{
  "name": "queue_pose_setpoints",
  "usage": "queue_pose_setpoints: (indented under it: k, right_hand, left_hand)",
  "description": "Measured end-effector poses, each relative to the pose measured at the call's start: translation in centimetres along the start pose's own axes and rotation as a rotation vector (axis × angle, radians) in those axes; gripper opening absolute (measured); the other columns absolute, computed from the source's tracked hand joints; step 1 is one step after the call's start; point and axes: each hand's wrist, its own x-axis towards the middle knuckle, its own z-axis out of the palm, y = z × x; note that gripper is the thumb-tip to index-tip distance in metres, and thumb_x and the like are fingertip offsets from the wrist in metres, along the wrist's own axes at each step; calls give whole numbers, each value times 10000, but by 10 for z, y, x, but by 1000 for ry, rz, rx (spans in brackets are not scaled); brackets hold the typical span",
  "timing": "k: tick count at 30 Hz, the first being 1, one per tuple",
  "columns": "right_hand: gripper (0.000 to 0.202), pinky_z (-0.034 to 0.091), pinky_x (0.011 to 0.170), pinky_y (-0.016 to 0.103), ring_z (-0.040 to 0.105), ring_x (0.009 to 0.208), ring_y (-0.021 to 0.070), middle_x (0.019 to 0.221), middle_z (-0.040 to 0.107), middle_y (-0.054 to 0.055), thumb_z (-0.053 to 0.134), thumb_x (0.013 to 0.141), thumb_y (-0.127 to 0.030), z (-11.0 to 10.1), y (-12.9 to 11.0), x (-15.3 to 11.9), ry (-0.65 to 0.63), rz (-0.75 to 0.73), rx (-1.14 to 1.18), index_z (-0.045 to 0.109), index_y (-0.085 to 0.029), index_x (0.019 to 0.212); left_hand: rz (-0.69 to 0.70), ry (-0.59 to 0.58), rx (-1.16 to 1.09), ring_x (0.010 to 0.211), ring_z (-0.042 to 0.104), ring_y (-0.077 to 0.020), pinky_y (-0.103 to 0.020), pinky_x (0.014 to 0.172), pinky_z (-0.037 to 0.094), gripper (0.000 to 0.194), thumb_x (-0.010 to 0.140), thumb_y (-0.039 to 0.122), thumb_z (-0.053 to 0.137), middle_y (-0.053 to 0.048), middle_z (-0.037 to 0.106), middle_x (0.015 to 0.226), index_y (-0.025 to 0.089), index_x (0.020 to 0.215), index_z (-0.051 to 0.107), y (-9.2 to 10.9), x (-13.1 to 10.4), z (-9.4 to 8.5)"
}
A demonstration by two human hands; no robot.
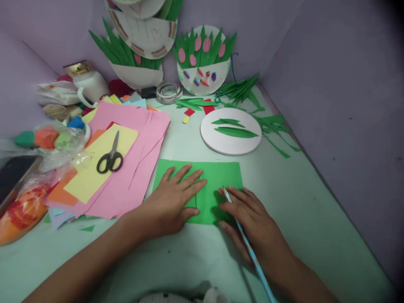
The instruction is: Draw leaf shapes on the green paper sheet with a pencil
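Green paper: The green paper [224,172] lies flat on the tabletop [303,219], directly in front of the person. A short dark line shows on it, near the left hand.
Left hand: The left hand [176,193] presses flat on the left part of the green paper, with its fingers spread apart.
Right hand: The right hand [255,219] is at the right edge of the green paper. Its fingers are closed on a light blue pencil [248,244], and the tip of it points to the paper. The two hands are apart from each other.
White disc: Behind the green paper is a white disc [230,146], and cut green leaves [236,132] lie on it.
Scissors: To the left, the scissors [110,159] with black handles rest on yellow paper [85,179], which lies over pink paper [148,139].
Far side: A paper plate [205,89] with green leaves and pink ovals leans on the wall [255,29]. In front of it are a coil [168,92] and red pieces [208,107]; more green strips [238,90] are at its right. A white mug [96,84] stands at the far left.
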Motion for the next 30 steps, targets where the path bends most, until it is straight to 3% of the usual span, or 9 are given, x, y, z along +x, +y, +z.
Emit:
queue_pose_setpoints:
  k: [6, 11, 13, 15, 19, 22, 25, 27, 30]
  right_hand:
    - [279, 411, 1032, 540, 495, 1264, 286, 1302, 591, 150, 580, 859, -242, 4, 7, -4, -55, -10, 73, 524, -198, 1128]
    - [237, 436, 1027, 516, 537, 1227, 251, 1254, 627, 81, 481, 909, -208, -8, 17, -16, 217, 141, 90, 520, -261, 1137]
    - [252, 420, 1035, 529, 520, 1243, 267, 1272, 611, 85, 465, 917, -216, -14, 23, -24, 271, 211, -23, 513, -274, 1157]
    - [271, 424, 1023, 533, 500, 1256, 303, 1298, 582, 125, 467, 918, -238, -18, 31, -32, 243, 266, -119, 502, -256, 1186]
    - [277, 448, 994, 522, 494, 1249, 341, 1281, 576, 151, 451, 922, -317, -17, 45, -48, 176, 293, -159, 507, -239, 1181]
    - [299, 426, 1009, 553, 471, 1270, 330, 1275, 578, 126, 461, 914, -357, -11, 52, -54, 180, 253, -143, 498, -230, 1183]
    - [285, 405, 1017, 586, 508, 1238, 320, 1262, 589, 121, 446, 920, -362, -13, 48, -47, 212, 275, -123, 506, -222, 1161]
    - [265, 441, 988, 574, 572, 1170, 311, 1243, 610, 121, 446, 919, -359, -22, 36, -33, 243, 312, -87, 522, -232, 1140]
    - [210, 505, 939, 495, 628, 1100, 280, 1224, 640, 111, 491, 901, -302, -39, 8, 1, 327, 317, -26, 539, -236, 1094]
  left_hand:
    - [34, 127, 105, 1424, 121, -340, -616, 1094, 112, 592, 932, 382, 453, -150, 164, 1555, 161, 1451, 274, 0, -5, 11]
    - [157, 295, 101, 1430, 118, -314, -599, 1108, 43, 554, 957, 356, 387, -114, 194, 1555, 175, 1460, 242, 16, -22, 9]
    - [258, 263, 106, 1435, 120, -285, -578, 1118, -37, 563, 947, 372, 442, -68, 247, 1543, 220, 1457, 260, 27, -31, 15]
    - [385, 178, 92, 1434, 152, -216, -510, 1143, -78, 551, 938, 412, 477, -24, 303, 1522, 246, 1436, 310, 38, -40, 27]
    - [491, 57, 1, 1414, 225, -167, -458, 1178, -3, 565, 911, 468, 510, -8, 326, 1508, 233, 1406, 369, 52, -54, 45]
    - [502, 26, -48, 1409, 246, -188, -473, 1175, 27, 595, 910, 462, 508, -54, 296, 1516, 197, 1418, 350, 56, -62, 47]
    - [575, 13, -148, 1381, 313, -173, -414, 1186, 94, 431, 927, 337, 503, -56, 405, 1464, 176, 1326, 481, 53, -68, 38]
    - [570, 98, -278, 1327, 405, -153, -347, 1168, 217, 299, 925, 234, 473, -55, 537, 1361, 180, 1195, 589, 45, -67, 27]
    - [448, 423, -345, 1229, 519, -175, -388, 1092, 364, 302, 905, 145, 420, -97, 634, 1230, 188, 1129, 617, 24, -52, 3]
